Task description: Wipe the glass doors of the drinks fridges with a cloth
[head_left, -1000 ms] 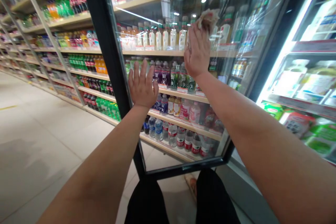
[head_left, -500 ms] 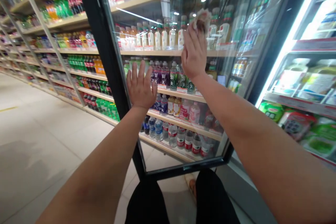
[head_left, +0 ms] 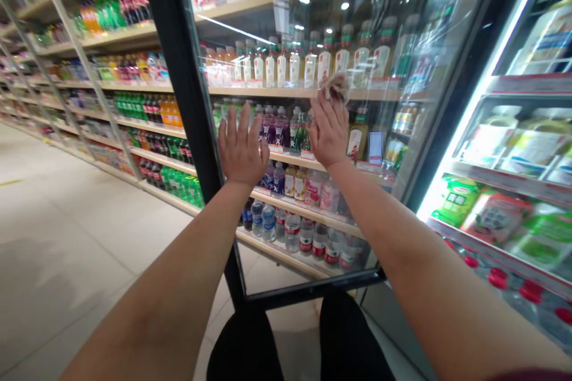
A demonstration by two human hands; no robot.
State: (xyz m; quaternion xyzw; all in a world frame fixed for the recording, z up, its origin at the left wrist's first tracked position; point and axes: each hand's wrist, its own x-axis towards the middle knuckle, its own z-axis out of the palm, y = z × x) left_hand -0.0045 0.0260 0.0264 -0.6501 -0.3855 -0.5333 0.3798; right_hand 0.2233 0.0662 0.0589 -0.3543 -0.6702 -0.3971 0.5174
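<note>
A glass door (head_left: 295,277) with a black frame stands open in front of me. My left hand (head_left: 242,146) lies flat against the glass near its left edge, fingers spread, holding nothing. Farther right, my right hand (head_left: 329,131) presses a crumpled, pale, brown-stained cloth (head_left: 336,88) to the pane. The cloth sticks out beyond my fingertips, and the rest of it is hidden under the hand. Both palms face the glass, so their undersides do not show.
Behind the glass are shelves of bottled drinks (head_left: 292,232). Long drink shelves (head_left: 134,119) run off to the left above a tiled floor (head_left: 80,214). On the right is a lit cooler (head_left: 509,166) with bottles and packets. My knees (head_left: 243,345) are close below the door.
My right hand has slid down the glass with the cloth, from the upper bottle row to just below that shelf. My left hand stays in nearly the same place.
</note>
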